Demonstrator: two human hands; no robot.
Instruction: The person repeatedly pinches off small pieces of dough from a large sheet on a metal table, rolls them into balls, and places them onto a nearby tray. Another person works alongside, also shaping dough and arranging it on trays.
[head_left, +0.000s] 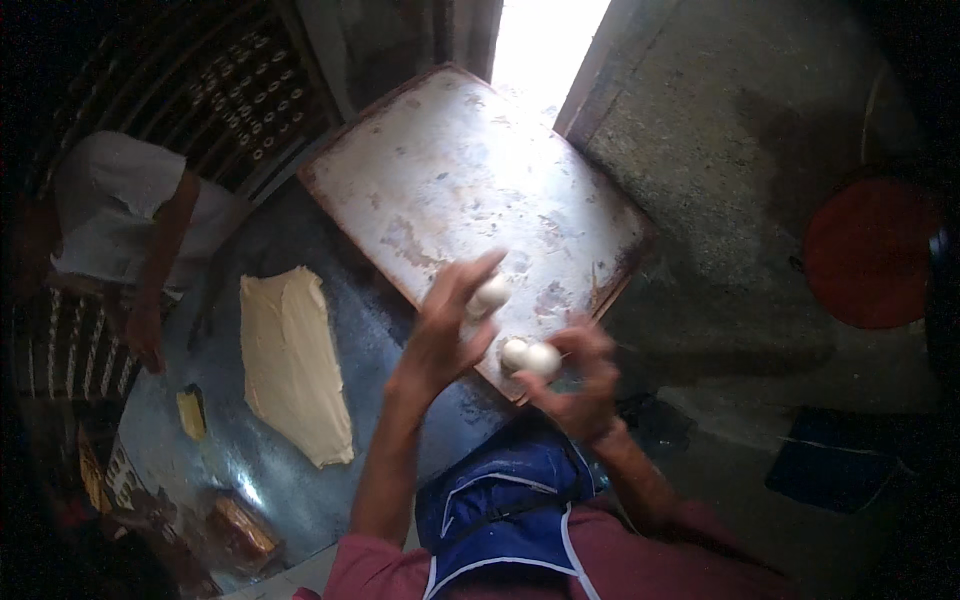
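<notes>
My left hand (450,330) is curved around a white dough ball (490,293) over the pale, flour-marked board (420,170). My right hand (580,390), somewhat blurred, grips another white ball (540,362) above the board's near corner. A further white ball (514,352) is right beside it; whether my fingers touch that one I cannot tell. Left of my forearm, a long sheet of rolled dough (295,370) lies on the dark metal table (370,450), with a small yellowish piece (192,413) to its left.
At the left a person in white (120,190) stands by the table, arm hanging down, near dark slatted racks (260,100). A bright doorway (540,50) lies beyond the board. At the right are a red round object (865,250) and a dark blue object (830,460) below it.
</notes>
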